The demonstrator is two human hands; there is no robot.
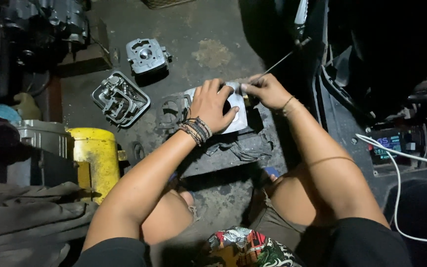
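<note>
Floor (213, 29), oily concrete; work done low, squatting. Yellow can (96, 155) well left of the grips. Cyl. head (147, 55) and valve cover (120, 99) parked up-left, clear of the work. Silver engine part (238, 116) pinned flat under left hand (212, 106), grip closed on it, prob. to stop shifting. Right hand (268, 90) pinched shut on thin rod tool (277, 63), tip just beside the part.

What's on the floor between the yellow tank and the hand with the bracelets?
In the head view, a flat dark gasket lies on the floor between the yellow tank and the left hand.
</note>
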